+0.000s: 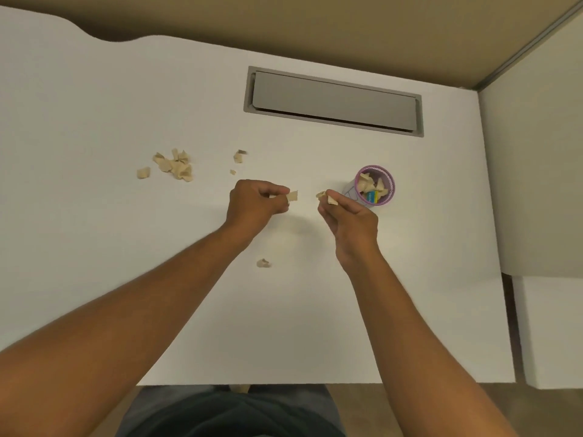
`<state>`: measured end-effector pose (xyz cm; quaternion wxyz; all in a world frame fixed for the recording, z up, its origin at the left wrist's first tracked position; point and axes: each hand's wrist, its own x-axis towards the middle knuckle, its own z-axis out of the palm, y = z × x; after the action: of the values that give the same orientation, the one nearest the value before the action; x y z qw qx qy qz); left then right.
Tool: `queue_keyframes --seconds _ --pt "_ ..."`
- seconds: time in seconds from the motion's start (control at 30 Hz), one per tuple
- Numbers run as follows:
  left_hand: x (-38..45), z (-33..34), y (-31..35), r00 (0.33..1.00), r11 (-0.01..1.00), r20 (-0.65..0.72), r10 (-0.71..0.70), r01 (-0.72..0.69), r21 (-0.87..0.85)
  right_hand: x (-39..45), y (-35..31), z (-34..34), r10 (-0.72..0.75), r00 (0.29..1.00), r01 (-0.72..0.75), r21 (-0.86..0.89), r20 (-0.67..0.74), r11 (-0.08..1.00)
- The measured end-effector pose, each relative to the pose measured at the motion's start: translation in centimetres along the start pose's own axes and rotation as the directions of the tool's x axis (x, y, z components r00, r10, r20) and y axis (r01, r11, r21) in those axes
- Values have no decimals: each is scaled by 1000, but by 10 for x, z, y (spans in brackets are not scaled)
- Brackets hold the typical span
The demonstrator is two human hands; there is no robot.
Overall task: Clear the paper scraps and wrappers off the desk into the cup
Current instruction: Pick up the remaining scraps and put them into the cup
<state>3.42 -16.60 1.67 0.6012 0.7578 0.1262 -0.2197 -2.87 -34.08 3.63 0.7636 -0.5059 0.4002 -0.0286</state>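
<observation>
A small cup (375, 185) with a purple rim stands on the white desk (126, 121), right of centre; it holds tan paper scraps and a bright yellow-blue wrapper. My right hand (350, 222) is just left of the cup, fingers pinched on tan paper scraps (326, 197). My left hand (257, 203) hovers at mid-desk, pinching one tan paper scrap (292, 195). A pile of scraps (175, 165) lies far left, a lone scrap (143, 172) beside it. Two scraps (239, 156) lie above my left hand. Another scrap (263, 263) lies between my forearms.
A grey cable-tray lid (334, 100) is set into the desk behind the cup. A white side panel (536, 184) rises along the right edge. The desk's near edge (315, 382) runs just above my lap.
</observation>
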Motion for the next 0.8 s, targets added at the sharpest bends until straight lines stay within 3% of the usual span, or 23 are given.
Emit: queue_keyframes --seconds 0.07,0.13,0.2,0.3,0.43,0.53,0.7,0.8 --pt "-1 29 17 998 1000 56 12 -12 -8 9 -21 -22 -93 993 89 -60 -68 994" --pt "-3 59 33 995 999 95 38 -40 18 22 -39 -44 -234 962 188 -284 -138 940" --pt "-2 88 47 992 995 101 80 -86 53 35 -53 -62 -379 916 244 -564 -133 789" --pt "4 127 63 977 965 103 188 -203 165 54 -67 -75 -461 886 270 -750 -53 604" --pt "14 161 72 946 897 123 300 -323 301 79 -81 -76 -453 880 337 -859 141 386" --pt "18 171 71 950 869 72 305 -308 388 92 -87 -75 -373 893 380 -868 253 320" --pt "21 172 69 959 885 78 273 -282 371 102 -93 -82 -403 882 364 -896 243 256" --pt "21 171 69 945 874 52 323 -319 367 104 -94 -83 -423 876 345 -914 231 216"
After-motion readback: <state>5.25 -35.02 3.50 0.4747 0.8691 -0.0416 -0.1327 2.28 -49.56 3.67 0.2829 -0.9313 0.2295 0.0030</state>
